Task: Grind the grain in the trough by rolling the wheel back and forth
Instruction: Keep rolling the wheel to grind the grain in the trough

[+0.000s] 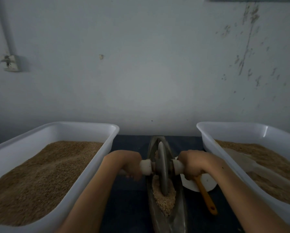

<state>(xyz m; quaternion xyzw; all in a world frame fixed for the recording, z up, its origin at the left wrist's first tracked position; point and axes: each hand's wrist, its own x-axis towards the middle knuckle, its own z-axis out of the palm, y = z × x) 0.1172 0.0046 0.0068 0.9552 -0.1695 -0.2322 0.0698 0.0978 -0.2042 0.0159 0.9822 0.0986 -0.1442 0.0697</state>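
Note:
A narrow boat-shaped metal trough runs away from me down the middle of the table. Pale crushed grain lies in its near half. A grey metal wheel stands upright in the trough, its lower rim in the grain. A white axle handle sticks out on each side of the wheel. My left hand grips the left handle. My right hand grips the right handle.
A white tub of brown grain stands on the left. A second white tub holding brown and paler ground grain stands on the right. A white bowl with an orange-handled spoon sits beside the trough. A wall rises close behind.

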